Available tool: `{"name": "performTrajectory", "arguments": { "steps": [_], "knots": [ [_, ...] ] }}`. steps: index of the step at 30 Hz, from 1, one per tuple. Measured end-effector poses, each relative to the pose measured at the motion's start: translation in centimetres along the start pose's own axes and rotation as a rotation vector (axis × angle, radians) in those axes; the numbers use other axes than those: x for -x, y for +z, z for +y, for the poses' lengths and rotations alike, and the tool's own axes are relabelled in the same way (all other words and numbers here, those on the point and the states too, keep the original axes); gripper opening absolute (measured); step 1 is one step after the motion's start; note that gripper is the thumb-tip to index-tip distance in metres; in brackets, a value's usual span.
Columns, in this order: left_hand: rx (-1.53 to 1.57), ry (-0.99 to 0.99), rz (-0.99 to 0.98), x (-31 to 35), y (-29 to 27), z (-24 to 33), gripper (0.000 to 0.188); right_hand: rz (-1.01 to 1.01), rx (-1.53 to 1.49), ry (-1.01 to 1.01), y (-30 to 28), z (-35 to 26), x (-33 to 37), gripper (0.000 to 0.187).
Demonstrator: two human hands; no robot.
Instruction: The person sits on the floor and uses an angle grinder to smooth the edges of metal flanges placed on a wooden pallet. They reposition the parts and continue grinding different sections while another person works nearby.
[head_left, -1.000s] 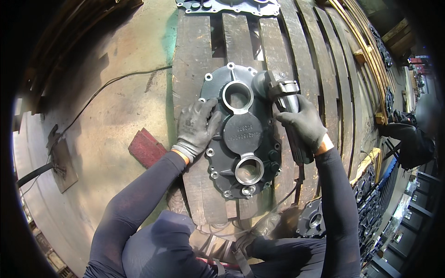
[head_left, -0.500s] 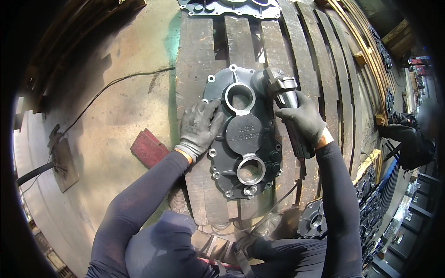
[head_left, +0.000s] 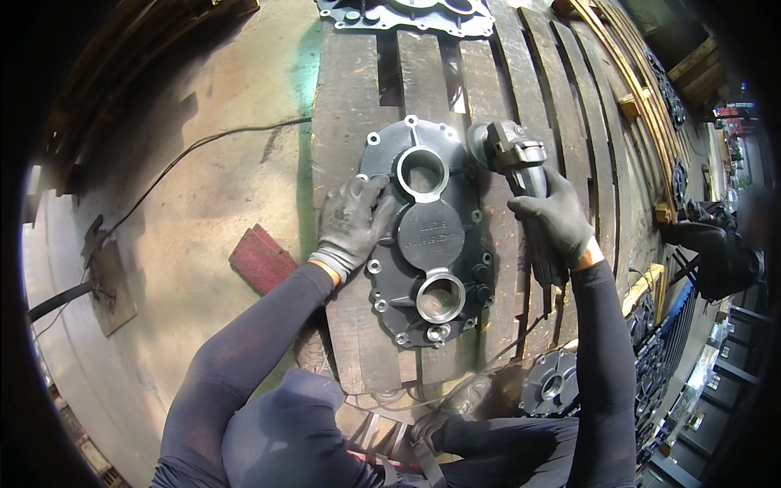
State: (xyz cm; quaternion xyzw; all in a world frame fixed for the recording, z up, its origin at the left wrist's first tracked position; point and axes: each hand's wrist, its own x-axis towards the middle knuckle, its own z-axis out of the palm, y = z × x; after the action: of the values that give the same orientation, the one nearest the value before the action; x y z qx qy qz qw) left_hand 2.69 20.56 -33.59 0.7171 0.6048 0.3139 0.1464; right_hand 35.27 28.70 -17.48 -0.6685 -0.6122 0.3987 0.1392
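Note:
A dark grey cast metal housing cover (head_left: 431, 236) lies flat on the wooden slats, with two bright round bores and bolt holes along its rim. My gloved left hand (head_left: 351, 220) grips its left edge, fingers and thumb resting on the casting beside the far bore. In my gloved right hand (head_left: 557, 213) is an angle grinder (head_left: 521, 154), wrapped round its body. The grinder's disc (head_left: 482, 145) points left and sits just right of the cover's far right rim, apart from it. Its cord runs back toward me.
A second cover (head_left: 407, 18) lies at the slats' far end. A dark red folded piece (head_left: 262, 259) is on the floor at left. More castings (head_left: 553, 382) stand at the lower right. A cable (head_left: 195, 146) crosses the left floor. A person in dark clothes (head_left: 716, 248) is at far right.
My right hand has moved the grinder to the right, and its disc has come away from the cover's edge. My left hand stays on the cover.

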Motion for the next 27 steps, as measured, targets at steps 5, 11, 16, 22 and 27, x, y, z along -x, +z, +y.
{"name": "performTrajectory", "arguments": {
  "steps": [5, 11, 16, 22, 27],
  "knots": [
    [0.048, -0.009, -0.001, -0.3, 0.0, 0.2, 0.04, -0.025, 0.038, -0.087, 0.9, -0.6, -2.3, 0.063],
    [-0.006, -0.016, -0.017, 0.0, -0.7, 0.4, 0.04, -0.142, 0.116, -0.075, 1.8, -4.4, -4.7, 0.072],
    [-0.011, -0.041, -0.064, -0.1, -0.7, 0.2, 0.043, -0.144, 0.214, -0.121, 2.1, -5.0, -6.3, 0.074],
    [0.027, 0.019, 0.038, -0.1, -0.6, 1.3, 0.057, -0.056, 0.21, -0.118, 1.7, -4.3, -5.7, 0.07],
    [-0.049, 0.228, -0.045, -2.4, -0.5, 6.3, 0.074, -0.009, -0.059, -0.132, -0.3, -1.3, -2.3, 0.065]
  ]
}}
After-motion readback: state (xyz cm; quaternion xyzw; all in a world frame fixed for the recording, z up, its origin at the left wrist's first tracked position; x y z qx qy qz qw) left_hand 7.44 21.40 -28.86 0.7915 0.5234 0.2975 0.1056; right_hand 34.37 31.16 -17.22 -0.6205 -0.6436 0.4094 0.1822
